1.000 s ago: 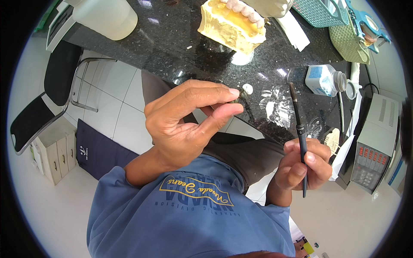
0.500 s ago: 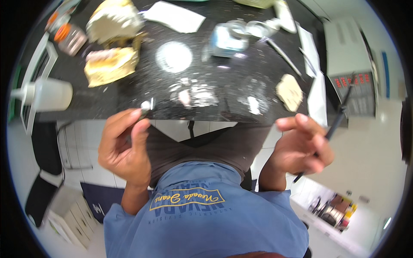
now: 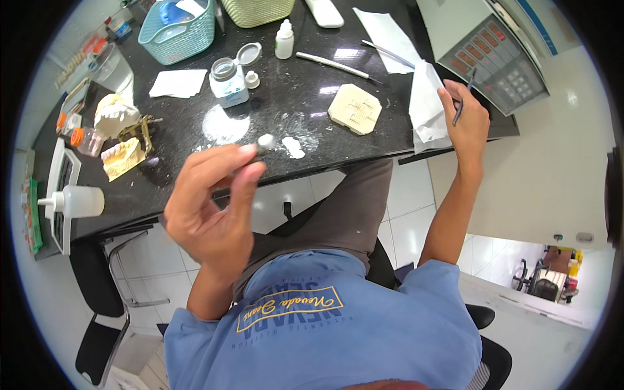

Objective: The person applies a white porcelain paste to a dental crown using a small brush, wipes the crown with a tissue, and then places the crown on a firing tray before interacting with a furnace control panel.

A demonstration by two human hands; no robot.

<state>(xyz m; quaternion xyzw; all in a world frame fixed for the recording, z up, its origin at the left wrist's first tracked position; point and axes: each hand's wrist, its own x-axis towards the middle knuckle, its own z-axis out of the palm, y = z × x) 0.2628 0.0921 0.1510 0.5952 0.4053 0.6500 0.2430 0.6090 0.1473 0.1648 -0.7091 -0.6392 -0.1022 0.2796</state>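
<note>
small pale piece [image 3: 265,142] pinched at fingertips of left hand [image 3: 211,208] above tabletop [image 3: 305,130]; right hand [image 3: 465,120] gripping thin tool [image 3: 463,104]; likely light, brittle, best held by edges.

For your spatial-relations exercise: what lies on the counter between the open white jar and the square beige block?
In the head view, between the open white jar and the square beige block lie white powder patches on the black counter.

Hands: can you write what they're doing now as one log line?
left hand: pinches small grey piece | right hand: holds thin dark tool, touching white paper | black counter
</note>
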